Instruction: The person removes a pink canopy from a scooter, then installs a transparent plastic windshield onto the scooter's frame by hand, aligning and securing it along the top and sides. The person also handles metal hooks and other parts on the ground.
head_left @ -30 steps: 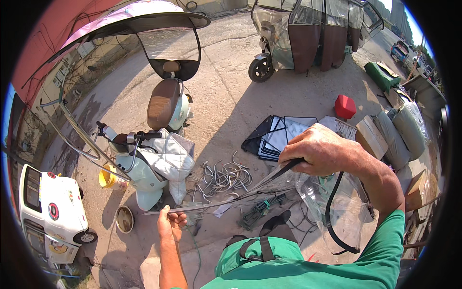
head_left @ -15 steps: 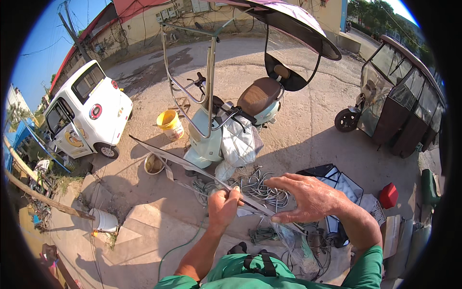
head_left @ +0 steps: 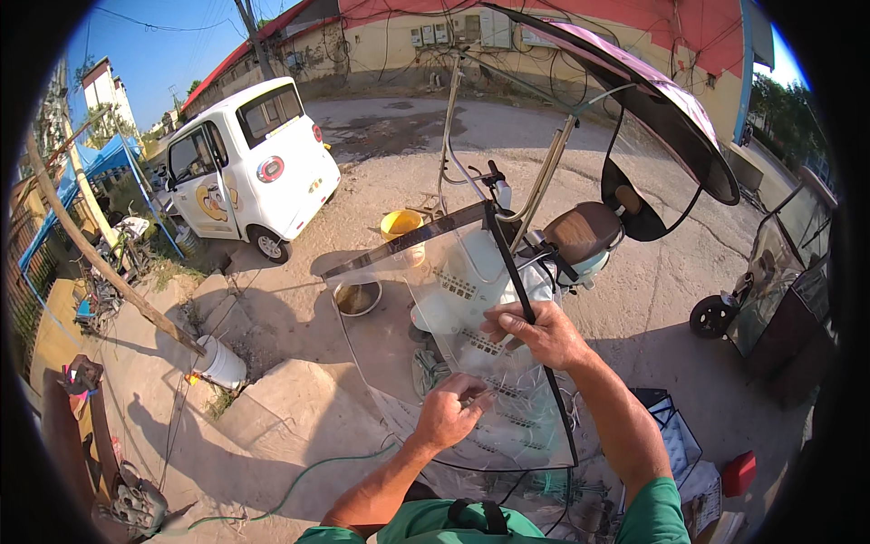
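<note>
Worn on the person's head, at the left side of a fisheye pair. Directed forward and down, from above the green clothing [head_left: 412, 524] at the lower edge. Placed near the left hand [head_left: 450, 412] and right hand [head_left: 541, 335], well apart from the white car [head_left: 245, 163] and beige wall [head_left: 385, 77]. Oriented upright, unmirrored, bending straight edges outward.

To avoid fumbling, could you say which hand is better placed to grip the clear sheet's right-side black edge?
Likely the right hand: it overlaps the black edge; the left hand is farther left.
</note>
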Motion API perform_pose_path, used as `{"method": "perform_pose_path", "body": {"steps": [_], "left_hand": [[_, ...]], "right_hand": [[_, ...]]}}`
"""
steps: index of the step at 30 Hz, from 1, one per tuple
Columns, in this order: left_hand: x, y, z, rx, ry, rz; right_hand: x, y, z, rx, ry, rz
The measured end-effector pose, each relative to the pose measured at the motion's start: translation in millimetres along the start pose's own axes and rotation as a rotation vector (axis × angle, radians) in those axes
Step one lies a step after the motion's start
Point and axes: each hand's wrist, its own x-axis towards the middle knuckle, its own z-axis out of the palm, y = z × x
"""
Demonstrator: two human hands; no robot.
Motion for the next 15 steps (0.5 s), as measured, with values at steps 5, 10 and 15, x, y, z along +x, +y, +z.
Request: {"method": "perform_pose_path", "body": {"steps": [5,10,15], "left_hand": [[73,-49,-181,0.157,0.431,0.293],[164,-88,-327,0.348,0.351,0.391],[248,-134,-387,0.125,0.007,0.117]], "right_hand": [[51,-6,26,0.018,-0.062,0.006],[101,-25,47,0.024,-0.096,-0.015],[125,-36,50,0.107,-0.051,-0.032]]}}
